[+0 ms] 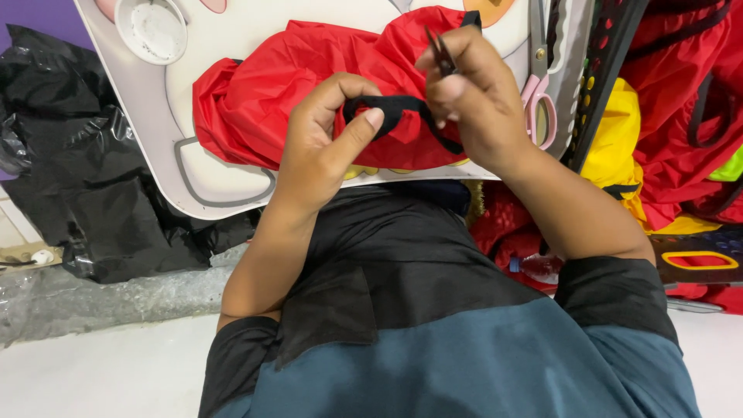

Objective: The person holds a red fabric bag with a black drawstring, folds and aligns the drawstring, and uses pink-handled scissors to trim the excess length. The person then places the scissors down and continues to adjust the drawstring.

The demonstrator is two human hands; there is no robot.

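Note:
A red fabric piece (263,93) lies bunched on a small white lap table (155,116). A black strap (398,108) runs from it between my two hands. My left hand (325,131) pinches the strap between thumb and fingers. My right hand (468,93) holds the strap's other end and grips small dark thread snips (441,50), their tips pointing up and away from me.
Pink-handled scissors (539,93) lie on the table's right edge. A white round cup holder (151,29) is at its top left. Black plastic bags (70,155) sit on the left. Red and yellow fabric (665,116) is piled on the right, beside a black perforated crate edge (607,70).

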